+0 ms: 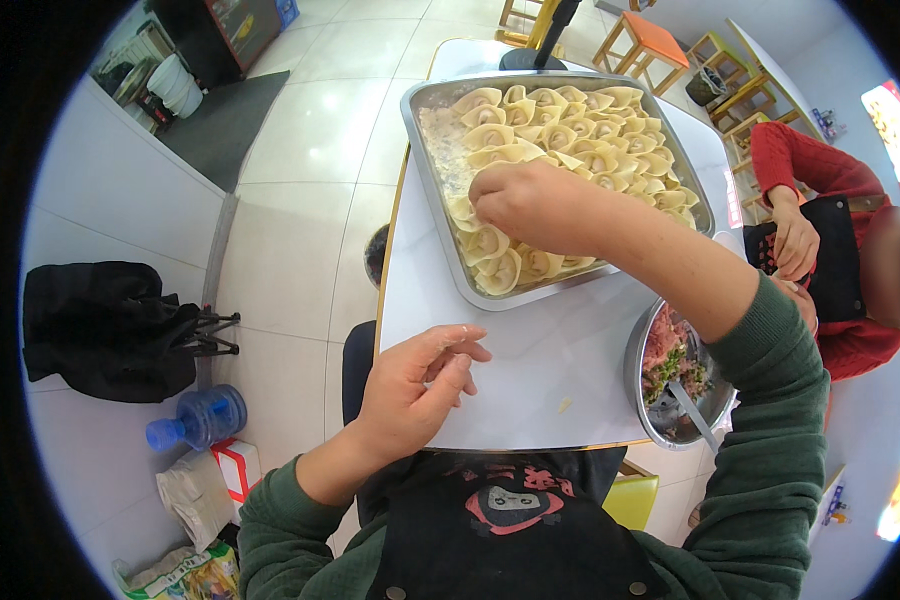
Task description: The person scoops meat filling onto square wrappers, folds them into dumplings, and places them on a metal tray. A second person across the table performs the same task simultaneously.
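Note:
My right hand (529, 202) reaches over a metal tray (487, 301), its fingers bunched and pointing down among the wontons. Whether a wonton is pinched in them is hidden by the hand itself. Rows of folded wontons (559, 137) in yellowish wrappers fill most of the tray, with a floury bare strip along its left side. My left hand (420, 390) hovers over the white table (525, 375) in front of the tray. Its fingers are loosely curled and apart, dusted with flour, and hold nothing.
At the table's right edge stands a steel bowl (634, 390) of minced meat and chopped greens with a metal spoon (691, 412). A scrap of dough (565, 406) lies nearby. Beyond the bowl sits a person in a red sweater (780, 150). A black stand (532, 58) rises behind the tray.

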A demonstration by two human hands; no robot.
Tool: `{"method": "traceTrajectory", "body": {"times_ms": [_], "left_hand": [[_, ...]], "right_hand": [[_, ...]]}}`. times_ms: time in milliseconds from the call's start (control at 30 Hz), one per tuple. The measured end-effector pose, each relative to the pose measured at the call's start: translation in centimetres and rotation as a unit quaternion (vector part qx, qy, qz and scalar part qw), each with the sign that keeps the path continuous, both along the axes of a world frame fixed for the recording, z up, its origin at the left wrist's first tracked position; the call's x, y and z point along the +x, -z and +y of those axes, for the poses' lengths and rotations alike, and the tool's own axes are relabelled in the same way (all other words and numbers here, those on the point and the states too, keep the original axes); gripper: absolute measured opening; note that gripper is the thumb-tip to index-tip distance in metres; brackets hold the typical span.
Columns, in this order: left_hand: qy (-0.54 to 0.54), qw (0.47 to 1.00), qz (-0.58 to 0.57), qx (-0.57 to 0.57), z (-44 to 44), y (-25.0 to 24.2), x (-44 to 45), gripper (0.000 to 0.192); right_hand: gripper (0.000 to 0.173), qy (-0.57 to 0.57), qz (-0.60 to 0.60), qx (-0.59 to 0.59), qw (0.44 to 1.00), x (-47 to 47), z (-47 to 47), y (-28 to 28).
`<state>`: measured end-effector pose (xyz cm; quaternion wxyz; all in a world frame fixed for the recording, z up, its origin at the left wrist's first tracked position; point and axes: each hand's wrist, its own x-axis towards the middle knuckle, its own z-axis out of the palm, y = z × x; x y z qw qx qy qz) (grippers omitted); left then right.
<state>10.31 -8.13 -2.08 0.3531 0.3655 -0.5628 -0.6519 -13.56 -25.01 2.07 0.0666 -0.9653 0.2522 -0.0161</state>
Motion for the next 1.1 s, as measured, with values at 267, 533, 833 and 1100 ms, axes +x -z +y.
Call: {"method": "traceTrajectory", "body": {"times_ms": [267, 533, 833, 1100], "left_hand": [[0.013, 0.995, -0.047, -0.088, -0.6, 0.2, -0.7, 0.034], [0.017, 0.994, -0.060, -0.085, -0.1, -0.3, -0.9, 0.034], [0.014, 0.999, -0.009, -0.031, 3.5, -1.3, -2.9, 0.031], [0.074, 0.997, 0.002, 0.008, 6.2, -2.1, -6.6, 0.029]], "right_hand": [[0.019, -0.008, -0.006, -0.005, 1.000, -0.4, 0.7, -0.1], [0.030, 0.000, -0.046, -0.052, 0.998, -0.1, 1.1, -1.0], [0.025, 0.227, -0.200, -0.148, 0.942, -12.7, 18.4, -11.7], [0.018, 0.647, -0.190, -0.035, 0.738, -23.3, 35.3, -7.4]]}}
